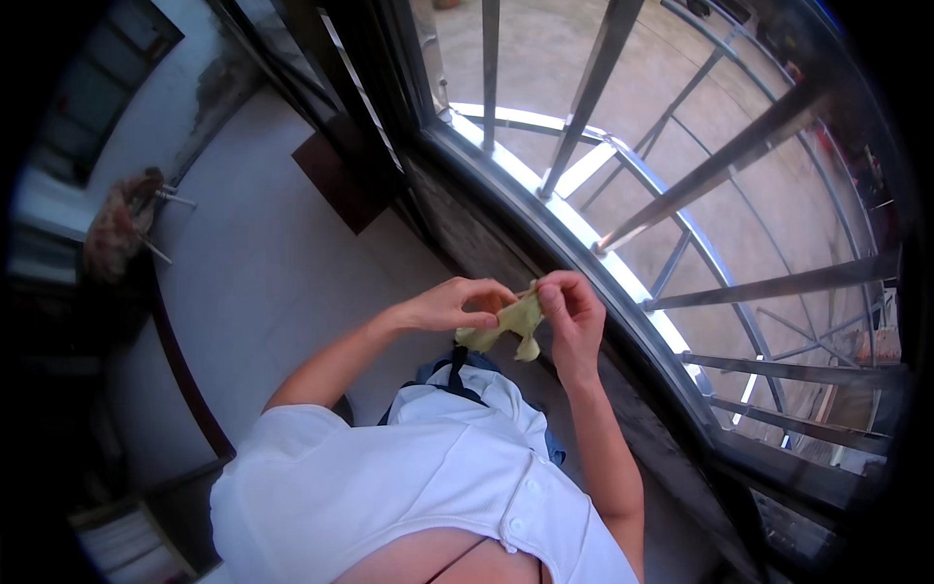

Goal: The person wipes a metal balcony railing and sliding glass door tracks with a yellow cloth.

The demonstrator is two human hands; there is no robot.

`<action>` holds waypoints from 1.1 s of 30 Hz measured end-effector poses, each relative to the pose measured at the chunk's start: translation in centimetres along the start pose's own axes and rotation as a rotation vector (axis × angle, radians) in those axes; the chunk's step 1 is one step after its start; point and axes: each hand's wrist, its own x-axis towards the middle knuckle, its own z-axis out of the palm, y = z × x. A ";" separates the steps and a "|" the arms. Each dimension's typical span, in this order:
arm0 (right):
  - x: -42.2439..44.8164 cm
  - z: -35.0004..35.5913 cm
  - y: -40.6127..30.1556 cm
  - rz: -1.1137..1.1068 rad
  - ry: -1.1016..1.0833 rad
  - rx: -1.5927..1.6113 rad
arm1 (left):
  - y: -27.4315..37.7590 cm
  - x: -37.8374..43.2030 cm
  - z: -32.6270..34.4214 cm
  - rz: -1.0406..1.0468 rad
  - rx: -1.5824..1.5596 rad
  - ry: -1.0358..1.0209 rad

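A small, limp piece of pale yellow-green cloth [519,318] hangs in front of my chest, with uneven flaps dangling from it. My right hand [575,315] pinches its upper corner between thumb and fingers. From the other side, my left hand [458,304] holds its edge with a looser, curved grip. A thin band or cord at the top of the cloth runs between the two sets of fingertips. Exactly what kind of item it is, I cannot tell.
Beside my right hand runs a dark window frame [503,193], with metal security bars [660,197] beyond it. A dark red-brown panel [343,182] stands ahead near the wall. On the left, a rumpled cloth [117,230] lies over something with thin light legs on the pale floor [241,241].
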 end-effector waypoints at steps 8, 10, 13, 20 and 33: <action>3.9 2.7 3.6 0.196 0.317 0.401 | -1.0 -1.2 -4.7 -0.157 -0.537 0.039; 4.0 2.6 4.8 0.213 0.290 0.413 | -1.0 -1.1 -3.6 -0.154 -0.138 0.003; 3.7 2.7 5.6 0.167 0.377 0.283 | -2.8 -1.7 -4.7 -0.233 0.034 -0.053; 1.1 0.8 8.1 0.582 0.186 0.113 | -1.5 -3.6 -7.7 0.057 -0.707 0.194; 2.2 3.4 6.8 0.635 -0.155 0.267 | -2.1 -4.2 -8.2 0.264 -1.359 0.189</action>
